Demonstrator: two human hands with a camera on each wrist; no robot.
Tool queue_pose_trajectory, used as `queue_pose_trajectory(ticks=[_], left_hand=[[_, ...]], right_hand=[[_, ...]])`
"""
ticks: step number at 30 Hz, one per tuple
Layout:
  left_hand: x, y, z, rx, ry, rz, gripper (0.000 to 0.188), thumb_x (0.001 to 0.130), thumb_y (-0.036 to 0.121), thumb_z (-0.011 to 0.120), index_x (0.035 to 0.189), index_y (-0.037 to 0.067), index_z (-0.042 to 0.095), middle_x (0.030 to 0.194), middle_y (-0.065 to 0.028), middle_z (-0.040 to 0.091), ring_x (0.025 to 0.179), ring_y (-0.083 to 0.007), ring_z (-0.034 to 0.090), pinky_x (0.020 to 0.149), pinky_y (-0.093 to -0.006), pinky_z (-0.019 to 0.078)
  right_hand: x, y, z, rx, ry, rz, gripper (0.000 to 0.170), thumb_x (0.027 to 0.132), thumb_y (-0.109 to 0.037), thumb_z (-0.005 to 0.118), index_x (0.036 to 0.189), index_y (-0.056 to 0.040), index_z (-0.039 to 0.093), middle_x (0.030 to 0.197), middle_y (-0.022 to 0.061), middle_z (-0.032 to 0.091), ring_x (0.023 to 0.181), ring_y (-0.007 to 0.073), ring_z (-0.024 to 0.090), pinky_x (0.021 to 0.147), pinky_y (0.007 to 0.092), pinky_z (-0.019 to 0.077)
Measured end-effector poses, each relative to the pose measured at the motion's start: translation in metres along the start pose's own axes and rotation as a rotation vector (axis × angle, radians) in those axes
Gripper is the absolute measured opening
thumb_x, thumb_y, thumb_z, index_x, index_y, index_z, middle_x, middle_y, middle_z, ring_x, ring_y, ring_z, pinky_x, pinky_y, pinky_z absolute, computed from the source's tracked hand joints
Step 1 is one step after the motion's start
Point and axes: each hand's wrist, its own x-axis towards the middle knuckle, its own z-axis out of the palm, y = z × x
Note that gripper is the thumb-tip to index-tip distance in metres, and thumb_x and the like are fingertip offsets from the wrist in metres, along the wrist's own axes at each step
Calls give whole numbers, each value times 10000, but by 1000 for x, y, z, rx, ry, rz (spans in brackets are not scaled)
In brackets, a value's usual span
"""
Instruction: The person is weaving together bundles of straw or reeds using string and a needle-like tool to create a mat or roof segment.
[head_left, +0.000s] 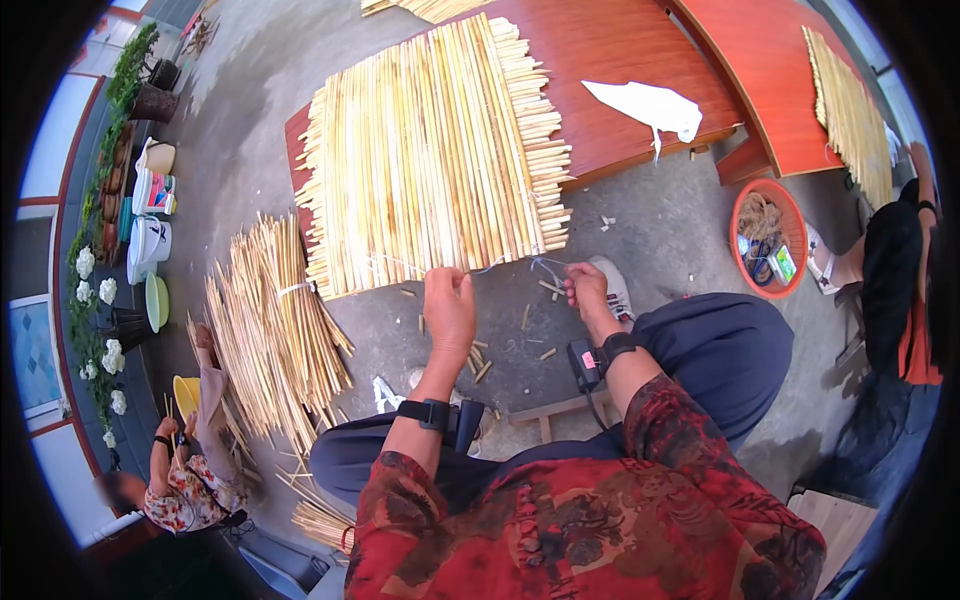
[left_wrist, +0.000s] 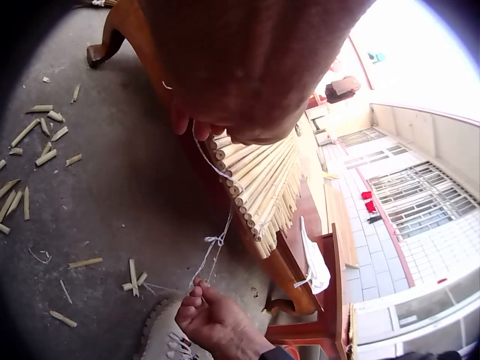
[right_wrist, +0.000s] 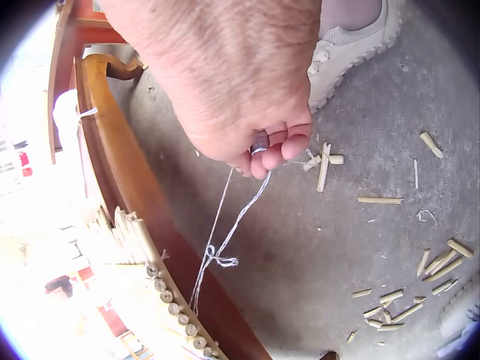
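Note:
A mat of pale reed stalks (head_left: 425, 150) lies on a reddish-brown wooden table (head_left: 610, 60), its near ends at the table's edge. My left hand (head_left: 450, 312) is at the mat's near edge; in the left wrist view a white string (left_wrist: 204, 156) runs from its curled fingers to the stalk ends. To the right, off the edge, my right hand (head_left: 588, 292) pinches white strings. In the right wrist view these strings (right_wrist: 241, 214) stretch from the curled fingers to the mat, with a looped knot partway. A ring (right_wrist: 259, 142) is on one finger.
A bundle of loose reeds (head_left: 265, 320) leans left of the table. Cut reed pieces (right_wrist: 390, 315) litter the floor. A white cloth or bag (head_left: 645, 108) lies on the table; an orange basket (head_left: 768, 240) stands right. Other people sit at lower left (head_left: 195, 490) and far right (head_left: 890, 260).

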Motion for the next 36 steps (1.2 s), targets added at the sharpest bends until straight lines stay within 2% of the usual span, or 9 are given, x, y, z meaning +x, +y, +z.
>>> queue_pose_trajectory(ticks=[2, 5, 11, 15, 18, 21, 26, 29, 36], left_hand=[[-2, -5, -4, -779, -273, -824, 288, 847, 201, 636, 1015, 2, 513, 1076, -142, 567, 1039, -289, 556, 794, -423, 471], [-4, -13, 8, -1141, -261, -1057, 348, 879, 240, 610, 1078, -17, 486, 1182, -183, 520, 1158, -295, 480, 843, -448, 468], [6, -6, 38, -1489, -212, -846, 348, 903, 184, 565, 1175, -6, 460, 1240, -202, 486, 1199, -326, 452, 900, -499, 455], [-2, 6, 31, -1435, -99, -1017, 220, 921, 114, 516, 1104, -3, 484, 1218, -192, 507, 1157, -314, 497, 908, -502, 464], [-7, 12, 20, -1439, -118, -897, 117, 925, 75, 488, 1016, 4, 508, 1181, -186, 538, 1097, -297, 547, 885, -487, 489], [-9, 23, 12, -1465, -76, -693, 80, 920, 71, 495, 959, 13, 534, 1119, -171, 583, 1040, -273, 587, 820, -431, 525], [14, 24, 16, -969, 53, -358, 101, 915, 88, 508, 863, 20, 560, 904, -105, 649, 831, -166, 636, 679, -272, 519], [25, 31, 11, -873, -28, -146, 109, 923, 85, 484, 866, 19, 550, 872, -94, 642, 788, -140, 617, 675, -267, 515], [38, 31, 17, -1112, -84, -310, 132, 935, 91, 452, 833, 30, 510, 740, -35, 559, 647, -120, 556, 688, -299, 530]], right_hand=[[0, 3, 1, -9, 2, 14, 92, 864, -121, 549, 889, -81, 627, 614, 16, 560, 425, 79, 452, 342, 229, 359], [-1, 5, -1, -81, -14, 38, 101, 855, -136, 557, 897, -79, 629, 619, 20, 563, 434, 89, 464, 351, 244, 372], [-1, 13, -18, -280, 9, -28, 122, 842, -158, 554, 891, -77, 631, 616, 34, 561, 444, 120, 481, 359, 284, 392], [12, 25, -37, -272, 176, 5, 112, 824, -181, 573, 881, -107, 636, 616, 34, 557, 443, 147, 491, 351, 309, 393], [16, 39, -42, -41, 281, 80, 98, 827, -206, 567, 864, -143, 633, 622, 33, 554, 437, 160, 492, 347, 320, 395], [17, 33, -42, -202, 247, 159, 111, 848, -236, 537, 860, -170, 626, 638, 29, 556, 438, 156, 487, 351, 322, 403], [27, 33, -47, -130, 188, 142, 161, 876, -232, 474, 872, -169, 622, 641, 24, 555, 446, 151, 482, 356, 315, 399], [23, 27, -41, -181, 201, 202, 185, 882, -219, 448, 889, -160, 624, 639, 25, 556, 450, 152, 483, 355, 315, 391], [17, 42, -44, -229, 100, 156, 202, 878, -223, 445, 914, -124, 618, 660, 57, 567, 447, 165, 482, 362, 321, 388]])
